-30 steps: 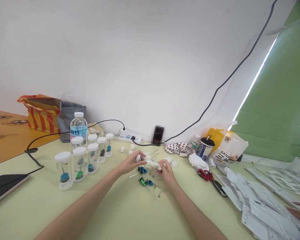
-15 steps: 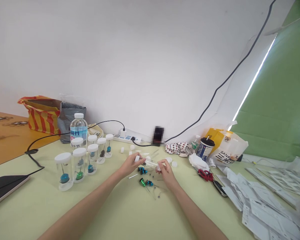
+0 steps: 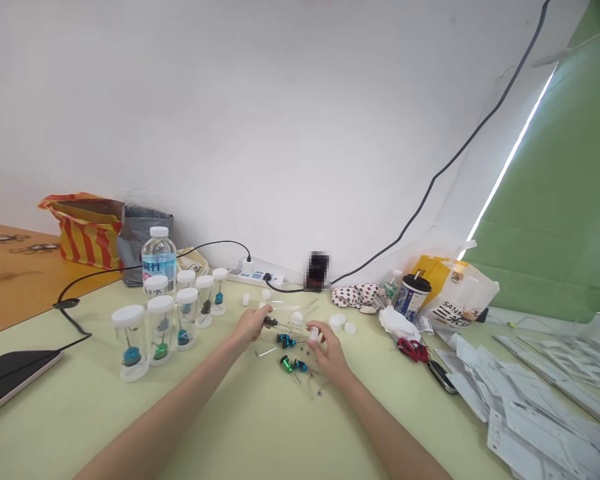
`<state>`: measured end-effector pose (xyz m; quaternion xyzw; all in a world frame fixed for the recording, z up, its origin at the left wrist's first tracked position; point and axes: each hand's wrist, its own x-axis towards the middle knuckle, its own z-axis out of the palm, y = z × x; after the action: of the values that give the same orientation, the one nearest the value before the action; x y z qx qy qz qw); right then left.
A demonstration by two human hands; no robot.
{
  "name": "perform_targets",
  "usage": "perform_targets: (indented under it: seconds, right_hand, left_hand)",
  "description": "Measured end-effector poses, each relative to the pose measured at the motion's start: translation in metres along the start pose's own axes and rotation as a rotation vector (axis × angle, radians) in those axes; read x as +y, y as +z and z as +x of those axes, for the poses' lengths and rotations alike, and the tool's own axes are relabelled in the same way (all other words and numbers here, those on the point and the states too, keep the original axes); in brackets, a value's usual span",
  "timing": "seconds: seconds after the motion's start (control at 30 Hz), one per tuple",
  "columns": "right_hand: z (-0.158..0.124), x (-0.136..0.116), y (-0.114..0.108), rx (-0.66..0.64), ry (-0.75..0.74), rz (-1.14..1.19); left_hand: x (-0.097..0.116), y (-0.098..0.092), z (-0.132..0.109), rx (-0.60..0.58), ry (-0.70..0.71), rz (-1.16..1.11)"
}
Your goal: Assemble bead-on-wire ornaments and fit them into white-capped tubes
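Note:
My left hand (image 3: pixel 251 325) is closed, its back towards me, around one end of a clear tube (image 3: pixel 283 326). A dark piece (image 3: pixel 270 322) with a thin rod shows beside its fingertips; whether it sits inside the tube is hard to tell. In my right hand (image 3: pixel 329 350), thumb and fingers pinch a small white cap (image 3: pixel 314 333), apart from the tube. Below the hands lie blue-and-black metal pieces (image 3: pixel 286 341), a green one (image 3: pixel 286 363), another blue one (image 3: pixel 300 365), thin rods and tiny parts. A bent metal rod (image 3: pixel 267 353) rests near my left hand.
Several capped clear jars (image 3: pixel 130 343) with coloured pieces inside stand at left by a water bottle (image 3: pixel 159 260). Loose white caps (image 3: pixel 337 321) lie beyond my right hand. A power strip (image 3: pixel 255 275), cup (image 3: pixel 413 298), red-handled scissors (image 3: pixel 413 350) and white plates (image 3: pixel 530 413) surround the work.
My hands have moved apart. The left has shifted left and turned, and the white cap in my right hand is now away from the tube. The dark piece shows more clearly.

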<state>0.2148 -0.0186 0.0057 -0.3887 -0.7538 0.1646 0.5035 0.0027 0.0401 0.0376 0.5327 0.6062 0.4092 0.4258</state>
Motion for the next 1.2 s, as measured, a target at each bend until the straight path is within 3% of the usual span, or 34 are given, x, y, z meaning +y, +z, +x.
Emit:
perform_targets:
  seconds: [0.1,0.37,0.5,0.73,0.9,1.0,1.07,1.13,1.2]
  right_hand:
    - [0.001,-0.005,-0.002,-0.086,-0.054,-0.005]
    - [0.000,-0.005,-0.002,-0.333,-0.060,-0.270]
    - [-0.001,0.000,-0.002,-0.295,-0.063,-0.316]
    - [-0.003,0.011,-0.004,-0.267,-0.073,-0.324]
    - [-0.003,0.010,-0.004,-0.270,-0.025,-0.213]
    - [-0.002,0.012,-0.005,-0.204,0.031,-0.083]
    - [-0.001,0.017,-0.005,-0.081,0.114,-0.026]
    - [0.000,0.024,-0.006,0.084,0.228,-0.002]
    - [0.000,0.032,-0.007,0.223,0.342,0.007]
  left_hand:
    - [0.009,0.001,-0.008,-0.094,-0.107,-0.096]
    - [0.021,0.011,-0.019,-0.236,-0.015,-0.036]
    - [0.020,0.003,-0.012,-0.087,0.044,-0.009]
    - [0.019,-0.031,0.002,0.381,0.188,0.188]
    - [0.016,-0.034,0.005,0.483,0.288,0.280]
    - [0.012,-0.036,0.008,0.538,0.309,0.262]
    - [0.006,-0.039,0.012,0.538,0.281,0.232]
    - [-0.003,-0.041,0.017,0.456,0.215,0.200]
    - [-0.015,-0.041,0.023,0.301,0.132,0.152]
